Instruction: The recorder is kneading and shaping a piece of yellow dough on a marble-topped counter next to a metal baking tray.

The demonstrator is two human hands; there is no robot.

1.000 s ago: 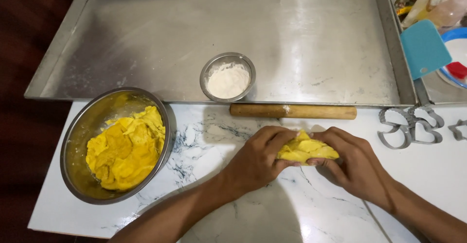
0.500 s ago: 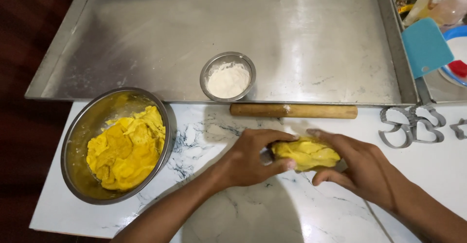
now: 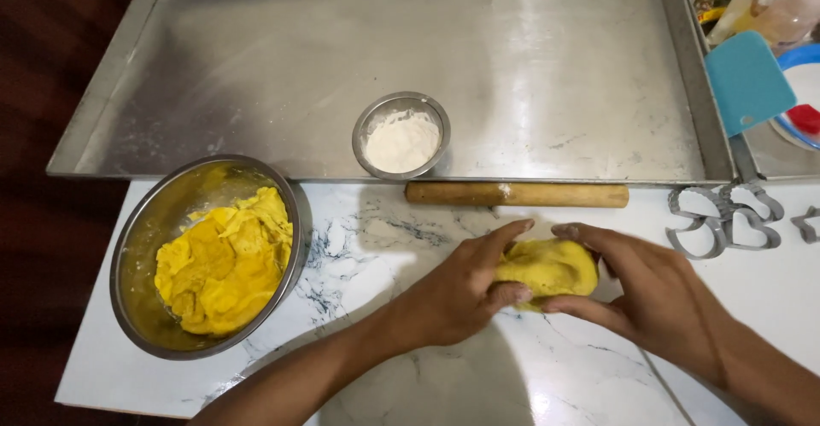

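A lump of yellow dough [image 3: 551, 268] rests on the white marble-patterned board [image 3: 359, 247], pressed between both hands. My left hand [image 3: 461, 294] cups its left side with the fingers wrapped over the top. My right hand [image 3: 649, 294] closes on its right side, fingers reaching across the top and bottom. A wooden rolling pin [image 3: 517, 194] lies just beyond the dough, along the board's far edge.
A steel bowl [image 3: 137, 247] with more yellow dough [image 3: 224, 259] sits at the left. A small steel bowl of flour [image 3: 401, 136] stands in a large metal tray [image 3: 256, 67]. Metal cookie cutters [image 3: 726, 217] lie at the right, a blue scraper [image 3: 747, 80] beyond them.
The ragged dough piece has been squeezed into a smoother, rounder lump. Both hands have shifted around it, fingers now stretched further over its top.
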